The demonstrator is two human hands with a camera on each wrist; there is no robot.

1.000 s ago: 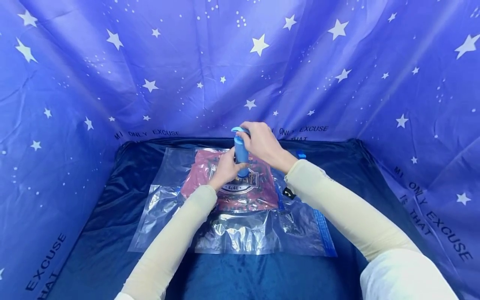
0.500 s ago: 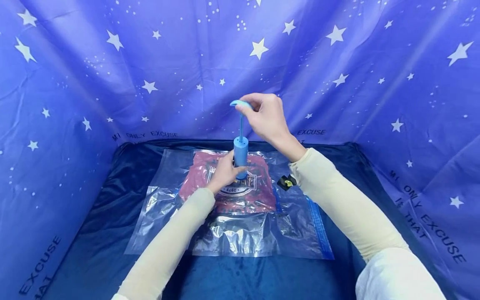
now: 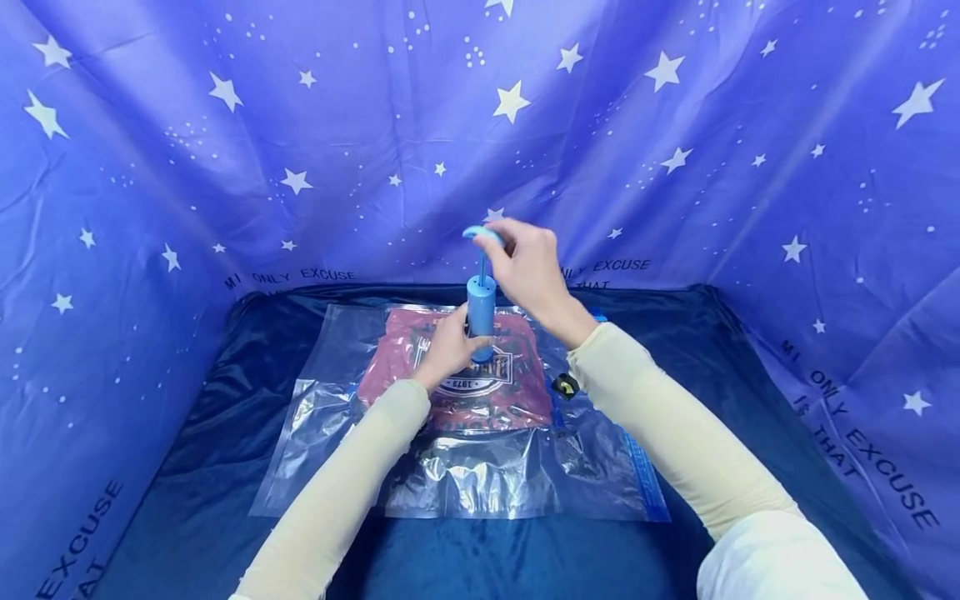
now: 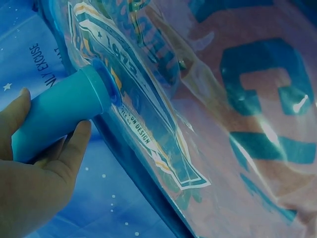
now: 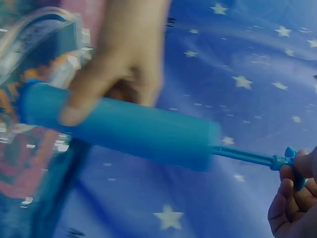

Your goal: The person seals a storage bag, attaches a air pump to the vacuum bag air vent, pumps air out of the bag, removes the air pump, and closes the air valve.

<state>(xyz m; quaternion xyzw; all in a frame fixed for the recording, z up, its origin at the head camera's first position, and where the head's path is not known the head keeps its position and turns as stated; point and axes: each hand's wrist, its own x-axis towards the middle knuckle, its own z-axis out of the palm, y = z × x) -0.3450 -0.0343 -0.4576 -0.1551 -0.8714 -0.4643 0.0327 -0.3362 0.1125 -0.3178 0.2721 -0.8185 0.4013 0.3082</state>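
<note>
A blue hand pump point(image 3: 481, 300) stands upright on a clear plastic storage bag point(image 3: 480, 479). Inside the bag lies a folded red garment point(image 3: 378, 371) with a printed "1973" badge. My left hand point(image 3: 447, 346) grips the lower part of the barrel; in the left wrist view, the pump's blue base point(image 4: 106, 82) meets the plastic over the badge. Above it, my right hand point(image 3: 531, 265) holds the pump's T-shaped handle point(image 3: 474, 232). Part of the thin rod point(image 5: 245, 154) shows between handle and barrel in the right wrist view.
Dark blue velvety cloth point(image 3: 450, 558) covers the surface under the bag. A blue zip strip point(image 3: 649, 483) runs along the bag's right edge. Near my right sleeve sits a small black and yellow object point(image 3: 565, 386). Star-patterned blue curtain point(image 3: 337, 108) encloses the back and sides.
My right hand first rose with the handle, drawing the rod far out, then came partway down, so less rod shows now. The left hand stays on the barrel.
</note>
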